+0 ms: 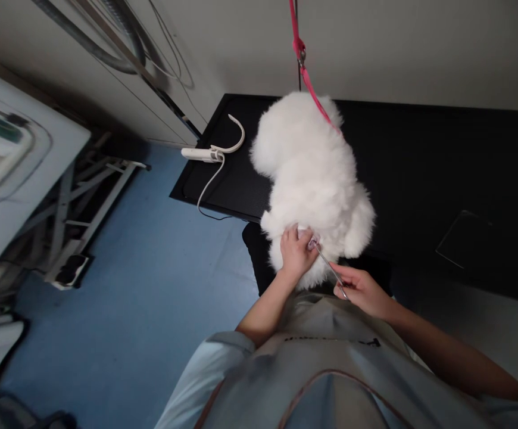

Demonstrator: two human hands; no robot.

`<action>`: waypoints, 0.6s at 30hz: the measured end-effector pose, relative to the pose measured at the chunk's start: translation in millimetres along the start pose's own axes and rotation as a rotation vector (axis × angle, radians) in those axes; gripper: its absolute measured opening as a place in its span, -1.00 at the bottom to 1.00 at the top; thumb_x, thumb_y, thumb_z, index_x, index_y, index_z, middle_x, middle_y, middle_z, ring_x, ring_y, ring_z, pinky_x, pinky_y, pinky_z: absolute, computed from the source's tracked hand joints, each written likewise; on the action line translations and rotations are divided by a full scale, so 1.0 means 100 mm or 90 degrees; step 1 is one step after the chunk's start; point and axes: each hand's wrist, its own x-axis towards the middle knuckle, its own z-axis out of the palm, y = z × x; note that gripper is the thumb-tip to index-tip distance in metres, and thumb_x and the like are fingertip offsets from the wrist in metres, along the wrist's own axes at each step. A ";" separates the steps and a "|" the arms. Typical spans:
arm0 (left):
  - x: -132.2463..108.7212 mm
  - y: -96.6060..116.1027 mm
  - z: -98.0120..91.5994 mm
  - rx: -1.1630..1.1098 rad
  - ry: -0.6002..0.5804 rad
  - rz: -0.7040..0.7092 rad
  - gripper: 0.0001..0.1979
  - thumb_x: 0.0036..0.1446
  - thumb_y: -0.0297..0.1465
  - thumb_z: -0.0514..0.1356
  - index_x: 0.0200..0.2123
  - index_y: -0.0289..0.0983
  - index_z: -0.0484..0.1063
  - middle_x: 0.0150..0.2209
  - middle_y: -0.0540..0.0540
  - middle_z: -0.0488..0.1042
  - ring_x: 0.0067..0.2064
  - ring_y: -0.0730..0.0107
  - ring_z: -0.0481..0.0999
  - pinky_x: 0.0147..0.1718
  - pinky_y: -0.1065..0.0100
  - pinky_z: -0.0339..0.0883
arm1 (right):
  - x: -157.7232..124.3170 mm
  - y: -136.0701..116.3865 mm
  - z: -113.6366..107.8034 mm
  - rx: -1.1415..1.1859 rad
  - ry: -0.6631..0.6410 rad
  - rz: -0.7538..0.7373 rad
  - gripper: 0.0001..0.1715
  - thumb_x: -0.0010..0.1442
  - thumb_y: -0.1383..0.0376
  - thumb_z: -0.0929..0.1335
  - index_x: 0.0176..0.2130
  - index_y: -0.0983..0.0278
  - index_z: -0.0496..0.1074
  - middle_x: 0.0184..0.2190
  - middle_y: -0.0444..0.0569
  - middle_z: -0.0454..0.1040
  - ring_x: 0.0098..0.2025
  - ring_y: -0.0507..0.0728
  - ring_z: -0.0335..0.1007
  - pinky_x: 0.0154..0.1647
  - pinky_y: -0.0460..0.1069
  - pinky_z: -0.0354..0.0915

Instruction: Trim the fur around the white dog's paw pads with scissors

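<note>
A fluffy white dog is on the black grooming table, its near end close to my body. My left hand presses into the fur at that end, fingers closed around a pinkish bare patch that looks like the inside of an ear. Between the fingers and thumb of my right hand is a slim metal tool, which looks like forceps. Its tip reaches the pink patch beside my left thumb. Whether the tip grips anything is too small to tell.
A pink lead runs down to the dog from above. On the black table, a white clipper-like device with a cord lies near the left end, beside a curved white piece. A folding metal frame stands on the blue floor.
</note>
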 end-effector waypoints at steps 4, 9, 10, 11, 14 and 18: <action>0.01 0.00 -0.01 0.015 -0.012 -0.003 -0.56 0.01 -0.22 0.30 0.00 -0.18 0.49 0.12 -0.27 0.25 0.09 -0.03 0.28 0.05 0.04 0.24 | -0.02 -0.02 0.00 -0.008 0.011 -0.001 -0.14 -0.09 0.28 0.42 0.21 0.37 0.29 -0.55 -0.22 0.32 -0.51 -0.03 0.13 -0.46 -0.08 0.04; -0.02 0.02 0.00 0.042 -0.004 0.010 -0.55 0.02 -0.22 0.29 0.01 -0.17 0.48 0.11 -0.27 0.27 0.07 -0.02 0.28 0.04 0.06 0.24 | 0.12 -0.02 -0.03 -0.002 0.059 0.003 -0.19 -0.08 0.21 0.43 0.15 0.39 0.34 -0.56 -0.22 0.29 -0.58 -0.07 0.00 -0.57 -0.09 -0.10; -0.03 0.03 0.00 0.047 0.002 0.016 -0.55 0.02 -0.22 0.29 0.01 -0.18 0.48 0.10 -0.28 0.27 0.07 -0.02 0.28 0.04 0.06 0.25 | 0.15 -0.01 -0.03 0.000 0.059 0.002 -0.19 -0.08 0.21 0.43 0.16 0.39 0.34 -0.56 -0.22 0.28 -0.59 -0.07 -0.02 -0.58 -0.09 -0.12; -0.04 0.03 0.01 0.051 0.008 0.022 -0.55 0.02 -0.23 0.29 0.01 -0.18 0.48 0.10 -0.28 0.27 0.08 -0.03 0.28 0.03 0.06 0.25 | 0.16 0.00 -0.02 0.004 0.054 0.000 -0.18 -0.07 0.20 0.43 0.17 0.39 0.33 -0.57 -0.23 0.26 -0.59 -0.08 -0.04 -0.59 -0.10 -0.13; -0.05 0.02 0.04 0.055 0.019 0.023 -0.54 0.00 -0.24 0.31 0.01 -0.18 0.48 0.11 -0.27 0.28 0.09 -0.03 0.27 0.04 0.06 0.24 | 0.14 0.02 0.02 0.015 0.031 -0.006 -0.15 -0.05 0.20 0.42 0.20 0.39 0.30 -0.58 -0.25 0.23 -0.60 -0.09 -0.07 -0.59 -0.10 -0.14; -0.04 0.01 0.05 0.050 0.014 0.004 -0.54 -0.01 -0.24 0.31 0.01 -0.17 0.48 0.12 -0.26 0.27 0.09 -0.02 0.28 0.05 0.06 0.24 | 0.02 0.02 0.03 0.007 -0.006 0.006 -0.08 -0.07 0.22 0.42 0.25 0.41 0.24 -0.58 -0.23 0.29 -0.57 -0.06 0.02 -0.55 -0.10 -0.06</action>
